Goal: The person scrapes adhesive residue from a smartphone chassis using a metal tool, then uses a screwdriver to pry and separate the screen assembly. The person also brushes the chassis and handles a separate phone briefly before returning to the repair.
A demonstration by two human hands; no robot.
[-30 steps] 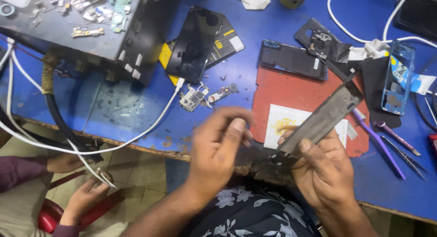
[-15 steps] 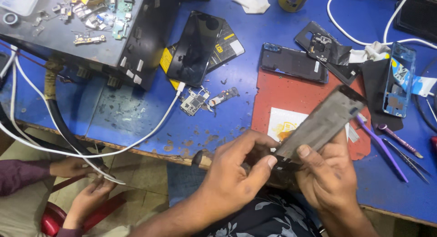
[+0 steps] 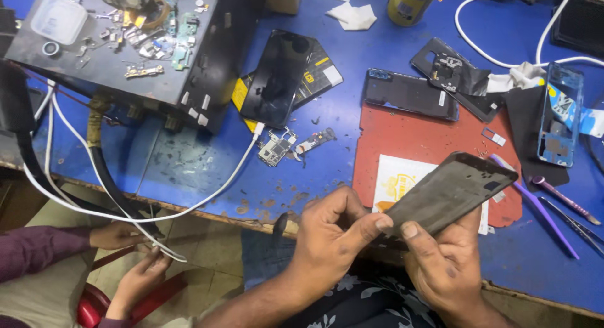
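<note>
Your left hand (image 3: 333,230) has come off the bench edge and now pinches the phone frame's (image 3: 450,192) lower-centre end; right hand (image 3: 443,262) grips it from beneath.

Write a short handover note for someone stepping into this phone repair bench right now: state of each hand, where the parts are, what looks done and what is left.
Left hand: pinching the lower end of the dark phone frame between thumb and fingers.
Right hand: gripping the same frame from beneath, thumb on its face. The frame is held tilted above the table edge.
Parts: small circuit boards lie loose on the blue table; a black phone panel leans against the dark box; another frame sits above the red mat; purple pry tool to the right.
Done: the phone is apart, boards out.
Left: the frame remains in hand, not set down.
</note>
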